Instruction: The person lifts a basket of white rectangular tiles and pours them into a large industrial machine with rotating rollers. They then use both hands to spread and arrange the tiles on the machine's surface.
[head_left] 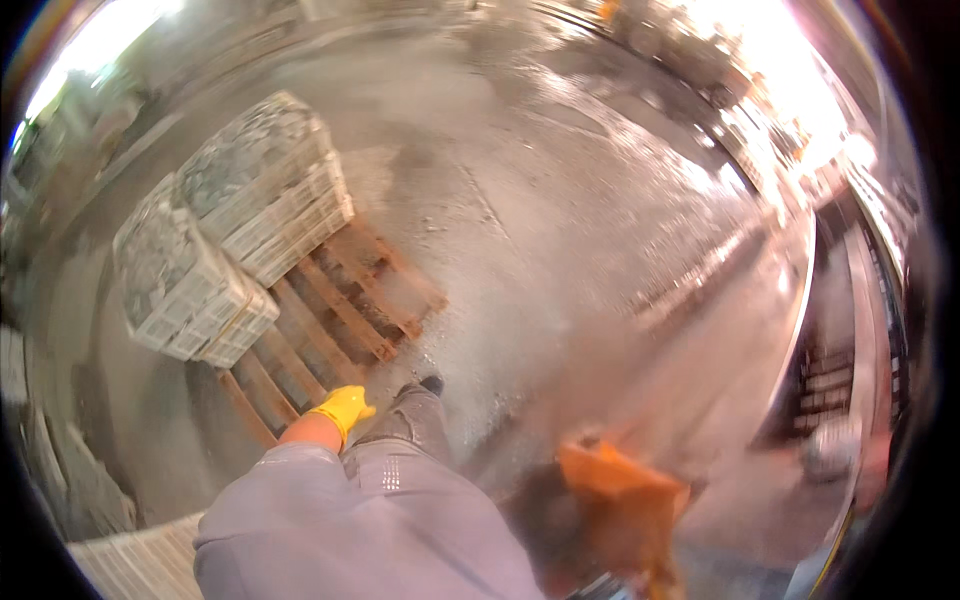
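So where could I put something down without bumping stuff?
The pallet's slats look bare beside the two white stacks, just beyond the yellow-gloved left hand. The grey floor is open too, between the pallet and the blurred equipment at the right. It's crowded where the stacks stand and around the orange thing at lower right.

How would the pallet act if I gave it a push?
The pallet would probably stay stiff, since it looks wooden. It is likely heavy to shift, as two pale stacks appear to stand on it. It may pivot rather than slide straight, because the stacks sit toward its left side.
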